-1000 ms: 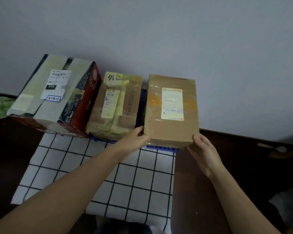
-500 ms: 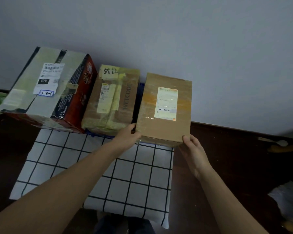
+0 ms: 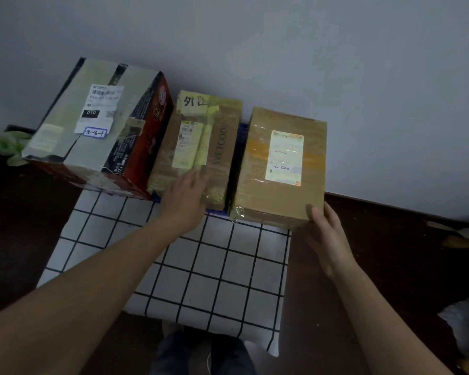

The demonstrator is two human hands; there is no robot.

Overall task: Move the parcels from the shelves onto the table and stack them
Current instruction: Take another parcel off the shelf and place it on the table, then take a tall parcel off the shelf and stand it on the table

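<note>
Brown parcel (image 3: 279, 169) in curled right hand (image 3: 326, 236); left hand (image 3: 186, 197) flat (blurred) on taped parcel (image 3: 201, 136) beside red carton (image 3: 98, 131).

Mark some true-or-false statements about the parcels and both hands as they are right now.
1. The red-and-black box, the WETCODE parcel and the plain brown box sit side by side along the wall. True.
2. The left hand lies on the red-and-black box. False: it lies on the WETCODE parcel's near end.
3. The right hand touches the plain brown box's near right corner. True.
4. The plain brown box is stacked on the WETCODE parcel. False: it sits beside it, to the right.
</note>
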